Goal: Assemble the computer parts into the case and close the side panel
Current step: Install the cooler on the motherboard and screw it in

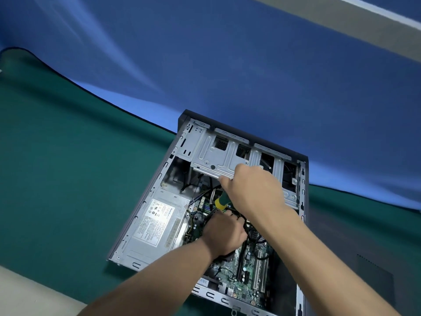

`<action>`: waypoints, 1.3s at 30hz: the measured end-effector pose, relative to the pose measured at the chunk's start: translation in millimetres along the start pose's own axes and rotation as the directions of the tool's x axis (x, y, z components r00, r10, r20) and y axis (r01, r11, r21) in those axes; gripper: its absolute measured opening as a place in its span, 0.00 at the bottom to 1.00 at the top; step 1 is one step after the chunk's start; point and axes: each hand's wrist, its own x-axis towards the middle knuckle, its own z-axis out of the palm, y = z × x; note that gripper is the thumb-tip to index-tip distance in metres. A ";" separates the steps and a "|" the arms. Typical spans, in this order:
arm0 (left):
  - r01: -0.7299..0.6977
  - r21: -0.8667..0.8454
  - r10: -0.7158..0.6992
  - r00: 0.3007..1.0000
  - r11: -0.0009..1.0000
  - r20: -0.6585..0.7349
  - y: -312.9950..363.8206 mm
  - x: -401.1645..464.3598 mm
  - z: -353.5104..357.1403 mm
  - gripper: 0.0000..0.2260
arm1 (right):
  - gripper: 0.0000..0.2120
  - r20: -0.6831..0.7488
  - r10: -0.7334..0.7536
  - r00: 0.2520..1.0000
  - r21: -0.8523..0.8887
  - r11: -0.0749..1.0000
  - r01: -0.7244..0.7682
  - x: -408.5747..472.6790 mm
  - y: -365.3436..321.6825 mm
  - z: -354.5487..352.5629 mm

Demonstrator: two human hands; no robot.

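An open computer case (pixel 145 197) lies on its side on a green mat, its side panel off. Inside sit a silver power supply (pixel 155 222), a green motherboard (pixel 248 277) and a metal drive cage (pixel 216 156). My right hand (pixel 255 190) grips a screwdriver (pixel 222 201) with a green and yellow handle, pointing down into the case's middle. My left hand (pixel 224 233) reaches in just below it, fingers curled around a black part near the motherboard's centre; what it holds is mostly hidden under the hand.
The green mat (pixel 68 167) spreads to the left of the case. A blue cloth backdrop (pixel 205 65) rises behind it. A dark flat panel (pixel 373 277) lies to the right of the case. A pale table edge (pixel 27 295) shows at the lower left.
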 end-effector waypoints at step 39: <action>0.154 -0.147 -0.053 0.845 0.977 0.532 -4.4 21.7 -48.9 0.13 | 0.10 -0.334 0.422 0.843 0.363 0.883 -0.298 -60.1 74.9 -24.8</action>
